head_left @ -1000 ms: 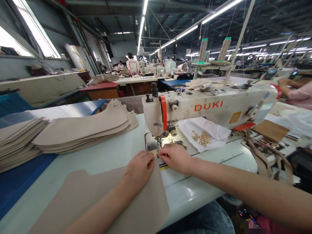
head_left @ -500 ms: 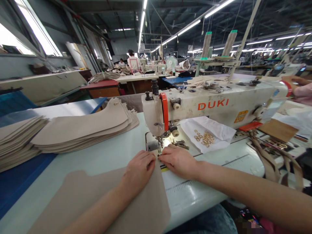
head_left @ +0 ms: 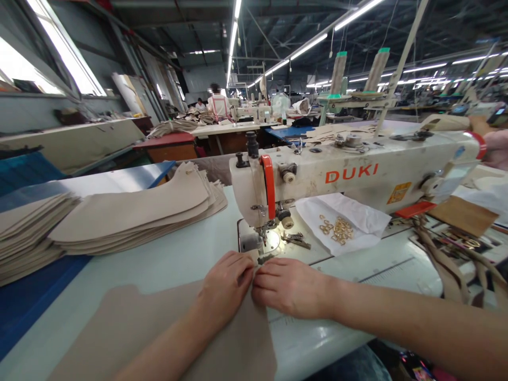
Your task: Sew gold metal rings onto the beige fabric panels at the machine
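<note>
A tan cut panel point(head_left: 159, 328) lies flat on the pale sewing table point(head_left: 174, 259), its far corner near the needle of the white DUKI sewing machine point(head_left: 349, 174). My left hand point(head_left: 226, 286) rests on that corner with fingers curled, pinching the panel's edge. My right hand point(head_left: 289, 286) lies just beside it, fingertips meeting the left hand's at the same edge. Both hands sit a little in front of the presser foot point(head_left: 262, 235). What the fingertips pinch beyond the edge is hidden.
A stack of tan panels point(head_left: 130, 211) lies left of the machine, another stack point(head_left: 27, 233) further left. White cloth with small gold rings point(head_left: 337, 228) sits under the machine arm. Tan straps point(head_left: 448, 264) hang at the right. Another person's sleeve point(head_left: 496, 148) shows at far right.
Both hands have drawn back toward me, away from the needle, bringing the panel's corner with them. The fingertips have closed together.
</note>
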A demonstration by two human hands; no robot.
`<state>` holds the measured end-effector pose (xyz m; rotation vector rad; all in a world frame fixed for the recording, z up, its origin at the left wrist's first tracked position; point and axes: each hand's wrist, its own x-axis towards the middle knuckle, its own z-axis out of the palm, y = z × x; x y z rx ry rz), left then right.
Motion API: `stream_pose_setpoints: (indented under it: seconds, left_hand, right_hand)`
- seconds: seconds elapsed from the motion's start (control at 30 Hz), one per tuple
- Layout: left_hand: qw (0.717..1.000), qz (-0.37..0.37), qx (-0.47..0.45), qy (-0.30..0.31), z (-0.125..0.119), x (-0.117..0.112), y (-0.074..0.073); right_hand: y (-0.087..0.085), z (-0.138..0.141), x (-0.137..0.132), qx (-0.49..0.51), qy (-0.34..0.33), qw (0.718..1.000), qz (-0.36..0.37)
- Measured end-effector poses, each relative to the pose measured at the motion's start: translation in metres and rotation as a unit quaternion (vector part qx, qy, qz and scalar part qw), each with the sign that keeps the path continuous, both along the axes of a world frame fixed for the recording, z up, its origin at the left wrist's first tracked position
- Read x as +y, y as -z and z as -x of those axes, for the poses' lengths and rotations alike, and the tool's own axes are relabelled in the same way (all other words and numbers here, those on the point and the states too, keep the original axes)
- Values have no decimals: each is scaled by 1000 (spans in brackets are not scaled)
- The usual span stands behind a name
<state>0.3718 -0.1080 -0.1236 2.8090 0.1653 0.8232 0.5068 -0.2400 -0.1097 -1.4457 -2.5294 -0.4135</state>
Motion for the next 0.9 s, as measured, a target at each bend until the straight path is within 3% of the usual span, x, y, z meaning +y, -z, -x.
stream_pose_setpoints:
  seconds: [0.27, 0.9]
  left_hand:
    - [999, -38, -32, 8, 2, 4, 8]
    - [998, -53, -35, 28, -1, 4, 4]
  right_hand:
    - [8, 0, 0, 40, 8, 999, 29]
    - [13, 0, 1, 81, 16, 996, 24]
